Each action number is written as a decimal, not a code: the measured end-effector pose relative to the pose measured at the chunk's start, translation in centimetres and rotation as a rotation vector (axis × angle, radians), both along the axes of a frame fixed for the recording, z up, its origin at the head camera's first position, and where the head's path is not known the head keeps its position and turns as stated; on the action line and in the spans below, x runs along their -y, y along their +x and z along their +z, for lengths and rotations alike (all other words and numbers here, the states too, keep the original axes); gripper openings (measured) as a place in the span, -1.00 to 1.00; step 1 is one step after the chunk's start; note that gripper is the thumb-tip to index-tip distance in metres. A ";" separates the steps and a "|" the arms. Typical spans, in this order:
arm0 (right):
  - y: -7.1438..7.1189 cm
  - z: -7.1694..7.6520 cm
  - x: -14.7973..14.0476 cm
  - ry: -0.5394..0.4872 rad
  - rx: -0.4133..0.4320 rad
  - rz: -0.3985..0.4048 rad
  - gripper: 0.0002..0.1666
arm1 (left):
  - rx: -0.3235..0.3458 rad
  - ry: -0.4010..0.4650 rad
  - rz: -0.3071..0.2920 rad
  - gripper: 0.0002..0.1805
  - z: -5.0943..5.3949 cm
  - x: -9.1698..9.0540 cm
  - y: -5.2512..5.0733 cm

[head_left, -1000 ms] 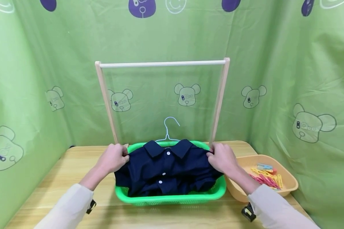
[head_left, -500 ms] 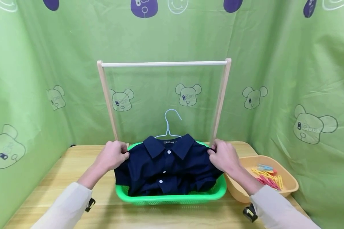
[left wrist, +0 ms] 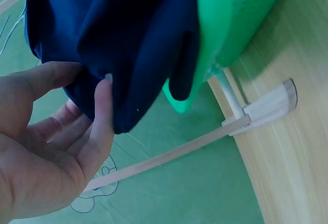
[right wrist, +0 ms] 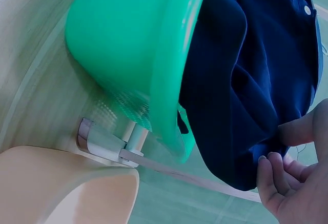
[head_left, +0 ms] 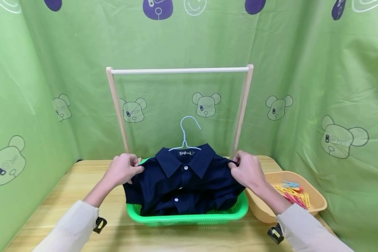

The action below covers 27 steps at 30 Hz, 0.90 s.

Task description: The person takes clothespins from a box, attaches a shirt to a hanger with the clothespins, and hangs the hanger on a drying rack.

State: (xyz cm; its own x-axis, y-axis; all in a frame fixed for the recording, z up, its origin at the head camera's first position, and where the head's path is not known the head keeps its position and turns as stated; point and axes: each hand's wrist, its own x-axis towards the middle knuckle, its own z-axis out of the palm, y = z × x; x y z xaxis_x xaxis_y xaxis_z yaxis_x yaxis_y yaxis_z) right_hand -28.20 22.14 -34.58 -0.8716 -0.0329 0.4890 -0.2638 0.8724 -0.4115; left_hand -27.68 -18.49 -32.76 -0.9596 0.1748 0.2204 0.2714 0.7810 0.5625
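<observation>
A navy shirt [head_left: 186, 185] with white buttons lies bunched over a green basket [head_left: 189, 219], its collar turned toward the back. From the neck rises a pale wire hanger [head_left: 184, 136]; the shirt covers its lower part. My left hand [head_left: 123, 169] pinches the left shoulder of the cloth between thumb and fingers, also plain in the left wrist view. At the opposite shoulder my right hand [head_left: 246, 168] pinches the fabric the same way, and the right wrist view shows the thumb and curled fingers on the navy cloth.
Behind the basket stands a wooden rack with a white rail [head_left: 179, 70]. An orange tray [head_left: 258, 210] to the right holds yellow, pink and blue clothespins [head_left: 294, 196]. A green printed curtain [head_left: 176, 42] surrounds the wooden table [head_left: 66, 196].
The collar and shoulders of the shirt have risen slightly, and the hanger has come up with them. More of the neck label shows. Both hands keep their pinch.
</observation>
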 end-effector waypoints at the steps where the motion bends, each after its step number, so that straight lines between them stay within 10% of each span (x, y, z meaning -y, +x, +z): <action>1: 0.0 0.0 0.0 -0.003 0.000 -0.001 -0.85 | 0.036 0.033 -0.006 -0.74 0.1 0.0 0.0; 11: 0.1 0.2 0.2 -0.027 -0.026 -0.007 -0.84 | 0.306 0.195 -0.047 -0.76 0.3 0.5 -0.2; 27: 0.2 0.2 0.2 -0.029 -0.053 -0.013 -0.81 | 0.321 0.257 -0.074 -0.77 -0.1 0.9 -0.4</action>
State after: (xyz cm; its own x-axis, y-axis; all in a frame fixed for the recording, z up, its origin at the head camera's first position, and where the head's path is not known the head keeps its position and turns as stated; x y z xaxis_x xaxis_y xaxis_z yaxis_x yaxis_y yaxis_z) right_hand -27.97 21.97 -34.36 -0.8446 -0.0070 0.5353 -0.2746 0.8640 -0.4219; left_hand -28.09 -19.41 -32.89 -0.9736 0.2243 -0.0420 0.1012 0.5893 0.8015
